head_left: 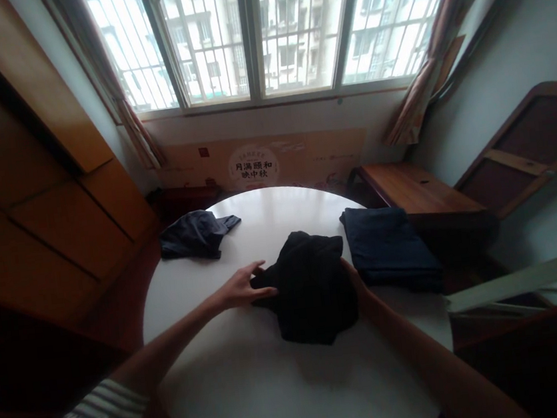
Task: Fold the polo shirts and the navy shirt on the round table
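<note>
A bunched black garment (313,292) is between my two hands over the white round table (209,351); its exact kind does not show. My left hand (247,286) is at its left end, thumb across the cloth and the index finger stretched out above, with a tip of cloth between them. My right hand (357,284) grips the right edge, its fingers partly hidden by the dark fabric. To the right lies a folded navy cloth (388,247) in a neat rectangle. A crumpled dark grey garment (194,235) lies at the table's far left edge.
A wooden desk (417,190) stands behind the table at the right, near a leaning wooden-framed panel (528,153). Wooden cabinets (68,213) line the left. A barred window (249,38) is ahead, above a printed banner (302,152). A pale rail (518,282) is at the right.
</note>
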`<state>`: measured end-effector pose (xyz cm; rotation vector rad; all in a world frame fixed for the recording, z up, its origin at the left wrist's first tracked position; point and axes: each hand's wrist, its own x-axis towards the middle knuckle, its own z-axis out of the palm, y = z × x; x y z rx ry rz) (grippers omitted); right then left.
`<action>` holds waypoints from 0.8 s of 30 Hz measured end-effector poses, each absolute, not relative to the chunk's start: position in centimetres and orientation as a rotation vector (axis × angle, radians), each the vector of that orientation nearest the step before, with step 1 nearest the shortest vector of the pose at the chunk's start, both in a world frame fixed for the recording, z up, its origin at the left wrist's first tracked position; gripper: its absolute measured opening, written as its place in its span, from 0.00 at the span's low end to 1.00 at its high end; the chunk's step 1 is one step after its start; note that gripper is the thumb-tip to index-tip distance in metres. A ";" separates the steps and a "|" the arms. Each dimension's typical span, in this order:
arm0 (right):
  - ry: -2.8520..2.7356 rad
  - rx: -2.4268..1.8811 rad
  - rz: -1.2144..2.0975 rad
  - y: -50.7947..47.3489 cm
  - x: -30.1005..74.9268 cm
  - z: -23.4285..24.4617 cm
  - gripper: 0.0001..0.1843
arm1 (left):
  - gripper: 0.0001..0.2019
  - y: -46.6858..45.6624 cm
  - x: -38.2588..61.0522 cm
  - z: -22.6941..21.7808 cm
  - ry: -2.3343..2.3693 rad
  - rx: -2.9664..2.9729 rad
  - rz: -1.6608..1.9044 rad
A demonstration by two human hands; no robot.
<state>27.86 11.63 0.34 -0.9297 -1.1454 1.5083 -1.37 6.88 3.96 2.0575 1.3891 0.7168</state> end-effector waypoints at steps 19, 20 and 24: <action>-1.270 -0.890 1.216 9.3 31.3 12.8 0.24 | 0.15 7.4 -11.2 16.6 1.822 1.730 1.936; -1.313 -0.947 1.074 9.1 32.0 13.3 0.20 | 0.16 7.8 -12.2 16.6 1.806 1.651 1.860; -1.589 -1.123 0.660 8.9 33.6 12.3 0.15 | 0.24 8.5 -15.1 13.8 1.865 1.606 1.378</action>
